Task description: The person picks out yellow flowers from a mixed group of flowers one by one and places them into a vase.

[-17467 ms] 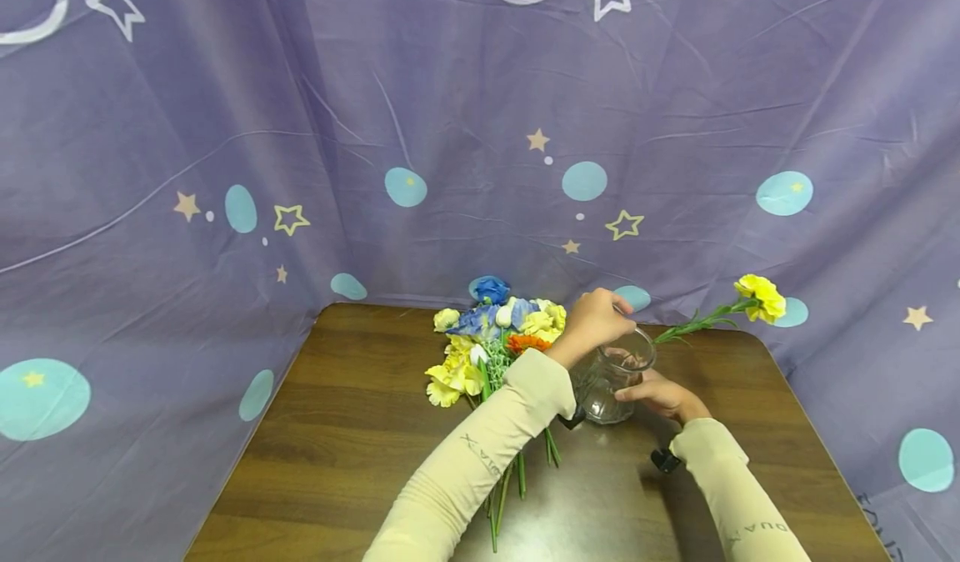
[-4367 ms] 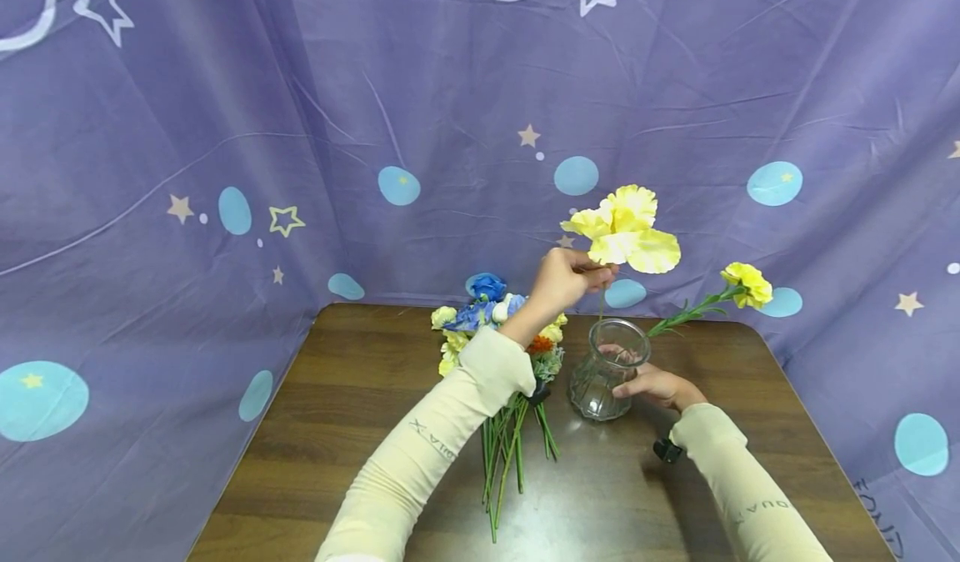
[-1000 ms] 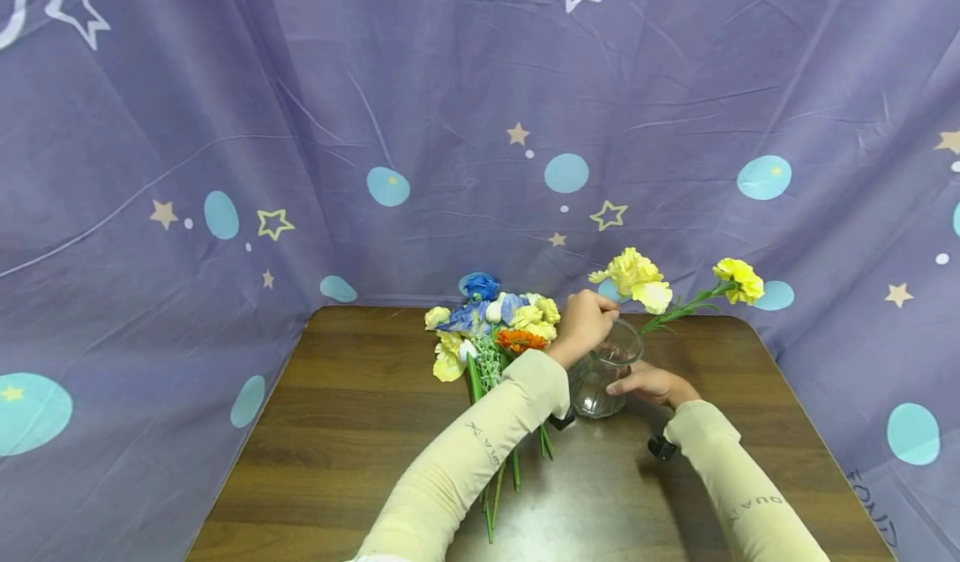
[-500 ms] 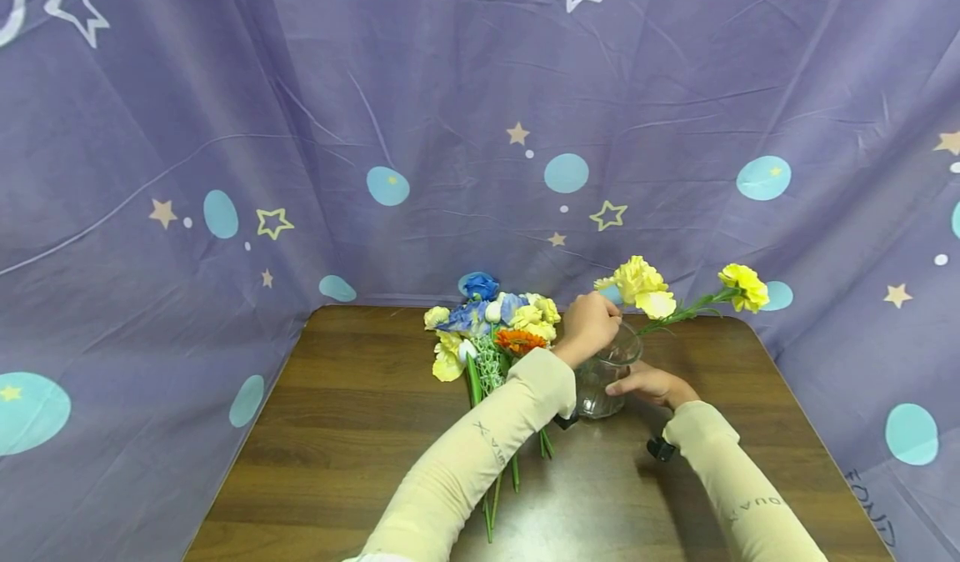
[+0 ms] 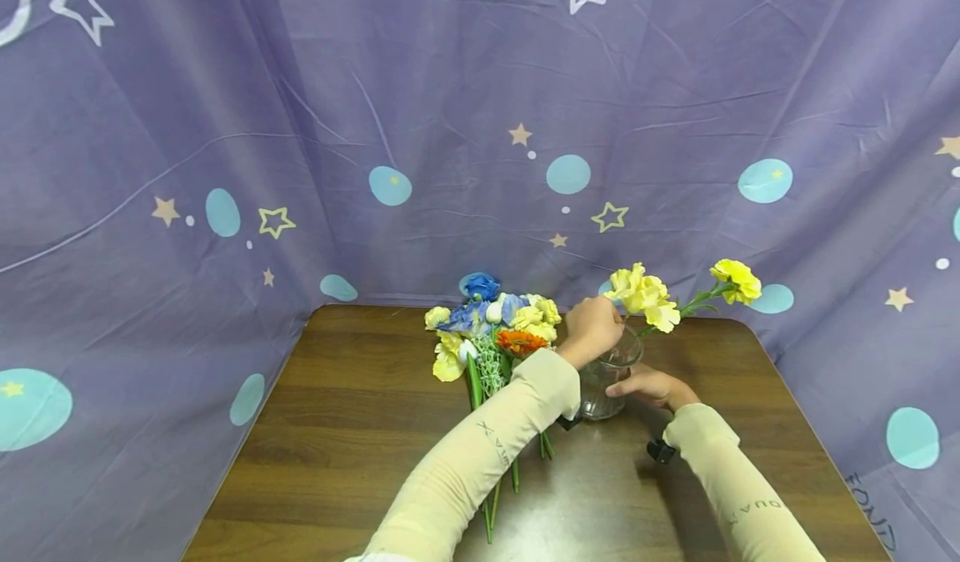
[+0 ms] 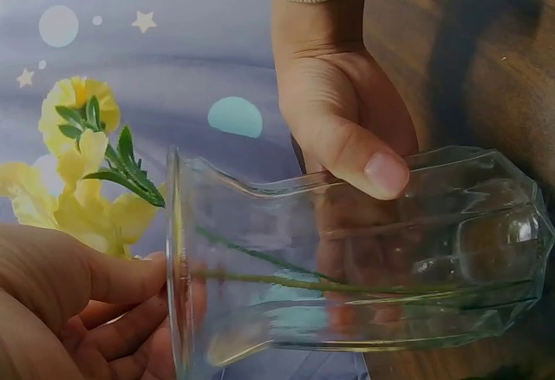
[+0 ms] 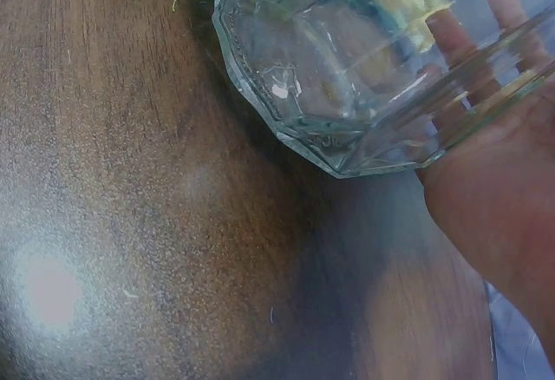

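Vase (image 5: 609,378) steadied by right hand (image 5: 651,385) gripping its side; left hand (image 5: 592,328) pinches yellow flower (image 5: 643,295) stem at rim, guiding it in.

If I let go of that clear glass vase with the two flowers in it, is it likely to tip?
Possibly: both yellow flowers lean far right over the clear faceted glass vase. Its wide base should help. Smooth glass, so probably slippery and breakable.

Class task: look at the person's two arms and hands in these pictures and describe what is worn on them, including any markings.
Both arms wear long, close-fitting cream fabric sleeves with ribbed cuffs; each carries small dark lettering along the forearm, too small to read fully. A small black wrist-mounted device sits at the right cuff, another at the left. The left hand and right hand are bare: no gloves, no rings visible.
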The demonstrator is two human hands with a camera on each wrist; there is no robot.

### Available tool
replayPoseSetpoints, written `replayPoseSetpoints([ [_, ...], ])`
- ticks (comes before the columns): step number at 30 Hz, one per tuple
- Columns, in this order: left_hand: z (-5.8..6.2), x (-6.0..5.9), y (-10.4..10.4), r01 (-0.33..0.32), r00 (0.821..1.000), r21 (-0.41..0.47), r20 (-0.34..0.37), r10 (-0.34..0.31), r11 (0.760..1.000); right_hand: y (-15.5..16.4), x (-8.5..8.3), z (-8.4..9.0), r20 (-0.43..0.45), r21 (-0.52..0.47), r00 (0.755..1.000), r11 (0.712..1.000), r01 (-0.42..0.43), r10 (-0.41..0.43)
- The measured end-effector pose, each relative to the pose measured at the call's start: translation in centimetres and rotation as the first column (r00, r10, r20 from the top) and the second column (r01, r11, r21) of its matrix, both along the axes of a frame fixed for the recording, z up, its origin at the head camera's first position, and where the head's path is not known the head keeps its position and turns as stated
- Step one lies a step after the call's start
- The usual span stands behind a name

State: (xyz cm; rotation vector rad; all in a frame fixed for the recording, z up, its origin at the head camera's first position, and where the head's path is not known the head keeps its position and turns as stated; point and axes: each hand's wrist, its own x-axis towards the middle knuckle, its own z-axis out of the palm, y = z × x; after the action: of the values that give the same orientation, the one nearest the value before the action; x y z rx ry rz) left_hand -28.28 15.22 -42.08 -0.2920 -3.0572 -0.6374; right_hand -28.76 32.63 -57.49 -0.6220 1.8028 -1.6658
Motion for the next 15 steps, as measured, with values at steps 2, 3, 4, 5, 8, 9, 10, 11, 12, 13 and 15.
replayPoseSetpoints([
  [2,0.10,0.16,0.01,-0.004,1.000,0.000,-0.005,0.004,1.000,-0.07,0.01,-0.03,0.000,-0.007,1.000,1.000,0.000,0.000],
  [3,0.09,0.18,0.00,-0.003,1.000,0.001,-0.006,0.003,1.000,-0.10,0.02,-0.02,0.004,-0.009,1.000,1.000,0.004,-0.004],
  [4,0.09,0.22,-0.02,0.001,1.000,0.003,-0.011,-0.001,1.000,-0.14,0.03,0.02,0.007,-0.005,1.000,1.000,0.011,-0.011],
  [5,0.03,0.21,-0.05,0.005,1.000,0.004,-0.018,-0.005,1.000,-0.17,0.05,0.08,0.011,0.001,1.000,1.000,0.017,-0.017],
  [8,-0.15,0.21,-0.13,0.017,0.999,0.006,-0.033,-0.017,1.000,-0.22,0.06,0.21,0.021,0.029,0.999,0.999,0.034,-0.034],
  [9,-0.21,0.20,-0.17,0.022,0.999,0.008,-0.038,-0.022,1.000,-0.24,0.06,0.23,0.026,0.035,0.999,0.999,0.038,-0.039],
  [10,-0.27,0.18,-0.21,0.026,0.999,0.010,-0.044,-0.025,1.000,-0.28,0.05,0.22,0.024,0.039,0.999,0.998,0.040,-0.041],
  [11,-0.33,0.16,-0.25,0.030,0.998,0.013,-0.048,-0.030,0.999,-0.29,0.04,0.22,0.021,0.045,0.999,0.998,0.043,-0.044],
  [12,-0.34,0.16,-0.29,0.032,0.998,0.017,-0.053,-0.032,0.999,-0.30,0.03,0.19,0.019,0.048,0.999,0.998,0.047,-0.048],
  [13,-0.35,0.14,-0.33,0.033,0.998,0.023,-0.060,-0.031,0.999,-0.29,0.02,0.17,0.012,0.045,0.999,0.998,0.049,-0.049],
  [15,-0.42,0.09,-0.38,0.038,0.996,0.030,-0.076,-0.035,0.999,-0.29,0.01,0.13,0.002,0.036,0.999,0.998,0.048,-0.048],
])
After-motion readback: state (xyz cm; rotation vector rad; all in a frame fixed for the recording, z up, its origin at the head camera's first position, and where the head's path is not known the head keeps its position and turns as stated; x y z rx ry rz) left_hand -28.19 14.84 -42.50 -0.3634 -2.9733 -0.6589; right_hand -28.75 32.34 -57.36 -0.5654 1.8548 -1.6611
